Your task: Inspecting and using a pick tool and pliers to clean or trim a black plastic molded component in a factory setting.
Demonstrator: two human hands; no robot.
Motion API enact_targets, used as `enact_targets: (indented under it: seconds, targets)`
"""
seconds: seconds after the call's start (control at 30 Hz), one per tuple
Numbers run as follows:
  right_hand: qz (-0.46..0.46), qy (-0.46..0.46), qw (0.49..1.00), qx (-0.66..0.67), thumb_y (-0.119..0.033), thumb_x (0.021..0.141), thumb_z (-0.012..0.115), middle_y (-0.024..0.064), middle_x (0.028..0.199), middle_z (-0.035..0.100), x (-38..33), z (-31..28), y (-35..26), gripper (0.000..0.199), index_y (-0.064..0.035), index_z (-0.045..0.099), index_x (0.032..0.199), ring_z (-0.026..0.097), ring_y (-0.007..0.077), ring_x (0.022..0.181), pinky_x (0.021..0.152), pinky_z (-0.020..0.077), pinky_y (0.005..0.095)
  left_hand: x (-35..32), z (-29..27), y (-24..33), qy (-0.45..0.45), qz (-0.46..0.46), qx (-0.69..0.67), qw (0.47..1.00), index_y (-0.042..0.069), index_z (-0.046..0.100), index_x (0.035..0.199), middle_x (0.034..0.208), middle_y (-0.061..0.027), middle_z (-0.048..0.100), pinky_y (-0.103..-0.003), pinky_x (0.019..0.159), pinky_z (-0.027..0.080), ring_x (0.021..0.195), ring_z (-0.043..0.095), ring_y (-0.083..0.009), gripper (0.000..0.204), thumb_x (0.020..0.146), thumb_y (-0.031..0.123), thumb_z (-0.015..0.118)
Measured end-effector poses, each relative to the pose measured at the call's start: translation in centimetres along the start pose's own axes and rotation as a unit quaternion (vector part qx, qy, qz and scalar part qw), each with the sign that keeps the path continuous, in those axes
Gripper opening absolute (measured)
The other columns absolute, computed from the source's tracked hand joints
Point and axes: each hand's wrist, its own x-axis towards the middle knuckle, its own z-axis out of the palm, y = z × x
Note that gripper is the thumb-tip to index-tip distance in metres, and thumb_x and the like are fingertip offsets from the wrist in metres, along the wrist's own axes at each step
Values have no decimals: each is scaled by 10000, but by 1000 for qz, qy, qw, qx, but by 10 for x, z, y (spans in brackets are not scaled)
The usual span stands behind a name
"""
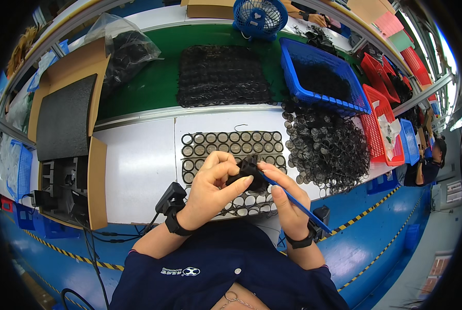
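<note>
My left hand (pixel 213 186) is closed on a bunched black piece (pixel 250 175), soft-looking, its exact kind unclear. Thumb and fingers of my right hand (pixel 292 205) grip a thin blue stick-like tool (pixel 307 211), whose upper end meets the black piece. Both hands hang over a tray-like grid of round black rings (pixel 231 138) set in rows on the white table, partly hidden by my hands. Right of it spreads a heap of loose black rings and clear discs (pixel 329 147).
A blue basket (pixel 289 70) of black parts stands at the back right, near a red basket (pixel 378 129). Behind the grid lies a black sheet (pixel 223 75) on green matting. A blue fan (pixel 260 18), plastic bag (pixel 132 51) and cardboard box (pixel 99 175) surround the place. Another person's hand (pixel 317 19) shows beyond.
</note>
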Motion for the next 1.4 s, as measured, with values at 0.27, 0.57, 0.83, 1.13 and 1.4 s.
enact_targets:
  seconds: [0.27, 0.57, 0.83, 1.13, 1.4]
  targets:
    - [-172, 33, 950, -260, 23, 798, 670, 186, 1105, 643, 0, 12, -2, 259, 29, 644, 1055, 626, 320, 1030, 899, 480, 396, -3, 5, 3, 14, 48, 95, 994, 6, 626, 836, 1070, -31, 440, -174, 638, 425, 787, 502, -37, 102, 817, 50, 715]
    - [-54, 303, 864, -399, -4, 892, 599, 192, 1062, 664, 18, -45, 22, 223, 29, 647, 1107, 658, 276, 939, 792, 520, 337, -7, 2, -6, 29, 11, -142, 989, 9, 601, 835, 1072, -61, 465, -193, 613, 459, 779, 542, -67, 124, 839, 81, 702]
    - [45, 233, 967, -95, -59, 943, 557, 84, 1005, 683, -8, -43, 14, 220, 41, 644, 1119, 586, 87, 786, 689, 459, 206, 0, 3, -12, 47, -42, -223, 973, 11, 572, 838, 1199, -91, 432, -229, 687, 500, 735, 592, -112, 129, 855, 69, 686]
    - [-106, 24, 989, -95, -86, 898, 594, 191, 1185, 619, 3, -6, 5, 263, 16, 629, 1138, 546, 356, 1181, 1022, 386, 417, -2, 8, -12, 45, -18, -169, 984, 5, 568, 855, 1187, -86, 426, -215, 685, 496, 757, 599, -93, 138, 859, 73, 689]
    - [-27, 48, 997, -60, -77, 929, 546, 139, 1174, 644, 7, 2, 12, 245, 14, 627, 1142, 571, 289, 1171, 1052, 354, 432, -3, 7, -12, 12, -51, -217, 975, -11, 616, 929, 1174, -76, 486, -257, 691, 535, 863, 597, -131, 115, 896, 99, 619]
